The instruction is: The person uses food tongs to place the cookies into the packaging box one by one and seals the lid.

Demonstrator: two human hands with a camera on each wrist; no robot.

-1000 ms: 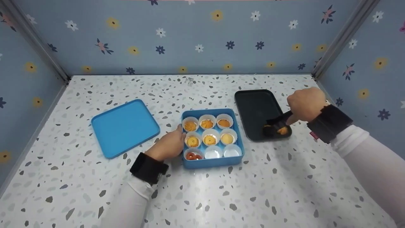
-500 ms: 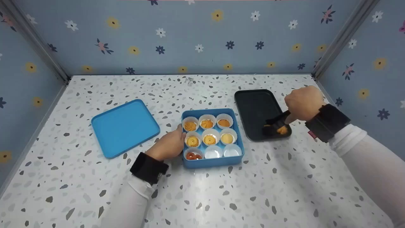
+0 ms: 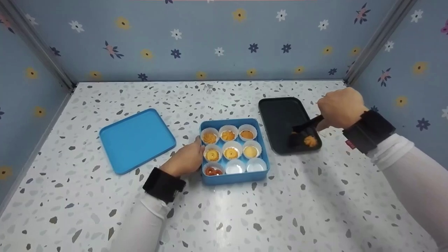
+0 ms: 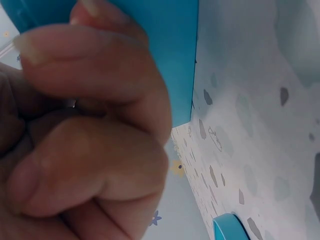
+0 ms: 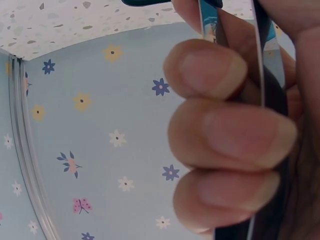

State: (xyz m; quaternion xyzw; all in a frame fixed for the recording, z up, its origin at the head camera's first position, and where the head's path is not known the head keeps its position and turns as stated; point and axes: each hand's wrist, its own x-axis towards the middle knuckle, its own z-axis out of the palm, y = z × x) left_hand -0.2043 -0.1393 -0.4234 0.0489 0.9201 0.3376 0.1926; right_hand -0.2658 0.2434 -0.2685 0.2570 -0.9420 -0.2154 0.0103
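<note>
Speckled tabletop (image 3: 224, 217), floral wall (image 3: 199, 21) behind. Piped cookie (image 3: 310, 141) at near end of black tray (image 3: 282, 113); black tongs (image 3: 310, 123) beside it, gripped by right hand (image 3: 341, 107). Left hand (image 3: 186, 158), fingers bent, against blue box (image 3: 234, 179); can't tell if gripping.

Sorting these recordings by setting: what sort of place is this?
Probably a small staged booth rather than a lived-in kitchen: flat blue flower-printed wall panels join at straight grey metal-looking corner strips, closing in a white, grey-speckled tabletop on three sides.

Blue box (image 3: 235, 180), black tray (image 3: 283, 112), orange biscuit (image 3: 310, 141), grey-speckled white tabletop (image 3: 217, 217), flowered blue wall (image 3: 203, 38).
</note>
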